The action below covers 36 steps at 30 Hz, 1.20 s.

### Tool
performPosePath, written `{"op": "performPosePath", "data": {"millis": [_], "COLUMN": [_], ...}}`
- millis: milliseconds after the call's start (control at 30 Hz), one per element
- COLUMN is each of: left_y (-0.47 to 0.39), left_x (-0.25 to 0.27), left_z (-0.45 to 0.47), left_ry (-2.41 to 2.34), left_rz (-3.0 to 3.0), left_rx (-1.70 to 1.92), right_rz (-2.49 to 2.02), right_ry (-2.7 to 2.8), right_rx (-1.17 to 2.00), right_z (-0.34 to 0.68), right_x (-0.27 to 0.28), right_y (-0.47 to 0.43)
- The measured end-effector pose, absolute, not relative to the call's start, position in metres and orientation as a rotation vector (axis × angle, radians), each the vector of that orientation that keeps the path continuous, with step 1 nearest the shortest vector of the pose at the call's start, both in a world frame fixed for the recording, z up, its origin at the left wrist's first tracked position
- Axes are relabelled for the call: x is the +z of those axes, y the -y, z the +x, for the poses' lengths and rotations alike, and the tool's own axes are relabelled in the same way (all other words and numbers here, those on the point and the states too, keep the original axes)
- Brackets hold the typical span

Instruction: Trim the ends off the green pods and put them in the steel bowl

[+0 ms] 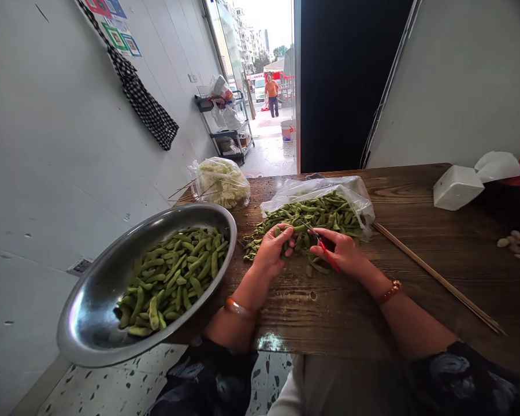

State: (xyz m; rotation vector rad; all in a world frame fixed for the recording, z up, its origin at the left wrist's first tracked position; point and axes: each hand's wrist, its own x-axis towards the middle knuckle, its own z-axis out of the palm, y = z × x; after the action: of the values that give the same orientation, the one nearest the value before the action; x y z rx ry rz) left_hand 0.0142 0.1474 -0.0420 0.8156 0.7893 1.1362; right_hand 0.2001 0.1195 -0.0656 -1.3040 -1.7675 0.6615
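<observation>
My left hand (272,248) is closed on green soybean pods, with one pod (300,229) sticking out from the fingers toward the right. Red-handled scissors (328,254) are in my right hand (342,252), their blades pointing up and left at that pod's end. Just behind both hands, a heap of pods (325,211) spills from a clear plastic bag (355,188) onto the table. To the left stands a wide metal basin (91,312) holding many pods (177,271).
On the dark wooden table (407,300) lie thin wooden sticks (437,277) to the right. A bag of cauliflower (223,182) sits at the back left. Far right are a white tissue pack (457,188) and some peanuts (517,245). A person (271,92) is outside the doorway.
</observation>
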Motion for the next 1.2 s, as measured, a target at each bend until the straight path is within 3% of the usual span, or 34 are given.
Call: {"op": "performPosePath", "data": {"millis": [667, 1000, 1200], "left_y": [-0.148, -0.152, -0.120], "left_x": [-0.040, -0.040, 0.005], "left_z": [0.019, 0.013, 0.031], "left_ry": [-0.828, -0.839, -0.964], "left_rz": [0.979, 0.911, 1.271], "left_rx": [1.141, 1.086, 1.059], "right_rz": [-1.294, -1.289, -1.288], "right_ry": [1.827, 1.421, 1.343], "right_rx": [0.629, 0.549, 0.517], "right_z": [0.202, 0.227, 0.235], "right_x": [-0.066, -0.061, -0.065], "right_y": [-0.123, -0.141, -0.146]}}
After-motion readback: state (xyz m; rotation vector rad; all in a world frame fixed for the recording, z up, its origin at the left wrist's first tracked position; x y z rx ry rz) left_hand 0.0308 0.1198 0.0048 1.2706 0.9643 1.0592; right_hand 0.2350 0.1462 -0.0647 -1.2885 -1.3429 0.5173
